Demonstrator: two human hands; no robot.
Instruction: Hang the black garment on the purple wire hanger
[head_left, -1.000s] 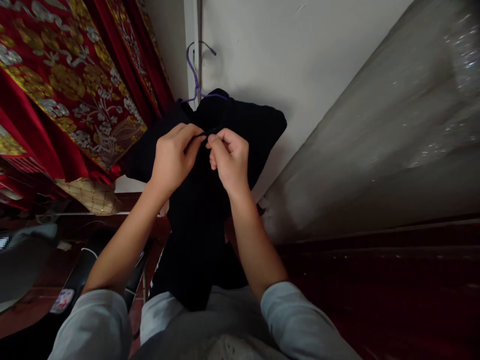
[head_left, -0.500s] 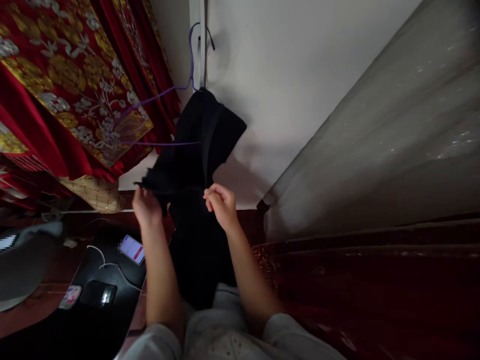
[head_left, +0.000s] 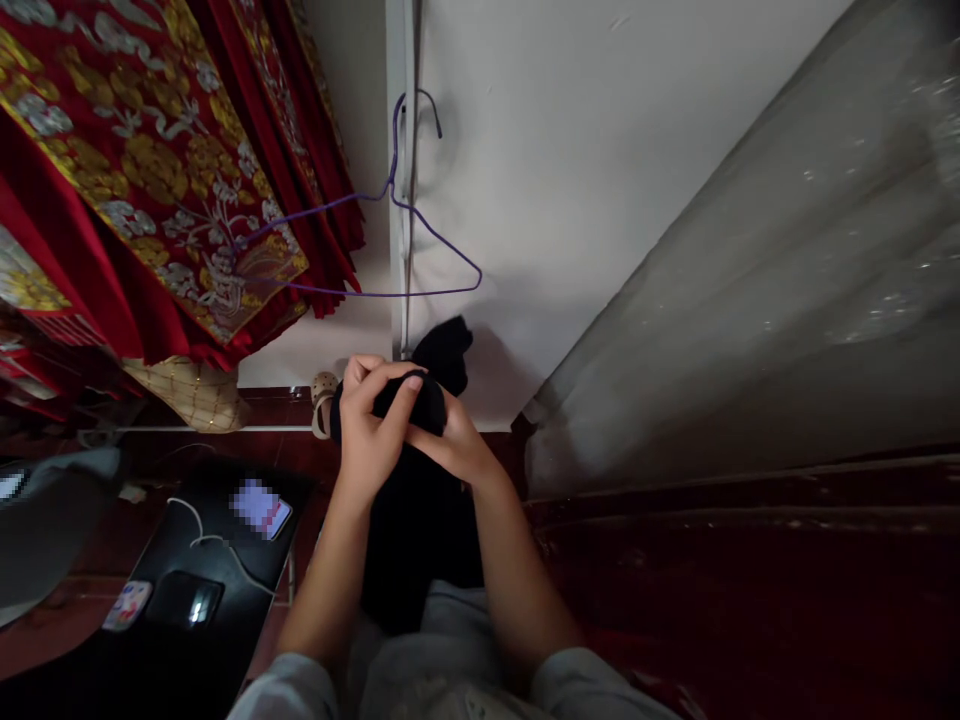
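My left hand (head_left: 367, 430) and my right hand (head_left: 461, 440) are together in front of me, fingers closed around a bunched black garment (head_left: 444, 352). The left thumb lies across its top. Part of the cloth sticks out beyond my right hand, and dark cloth shows below between my forearms; which of it belongs to the garment I cannot tell. Just past my hands, a bare purple wire hanger (head_left: 450, 293) hangs against a pale vertical strip on the wall. What kind of garment it is does not show.
Red embroidered cloth (head_left: 154, 165) hangs at the left. A phone with a lit screen (head_left: 262, 508), a white cable (head_left: 240, 562) and a dark glossy object (head_left: 184, 600) lie on a black surface at lower left. A beige clog (head_left: 324, 385) stands by the wall. Translucent covering (head_left: 750, 300) fills the right.
The black garment has come off the purple hanger, which is now fully visible. My hands, spread apart before, have come together and gathered the cloth into a bunch.
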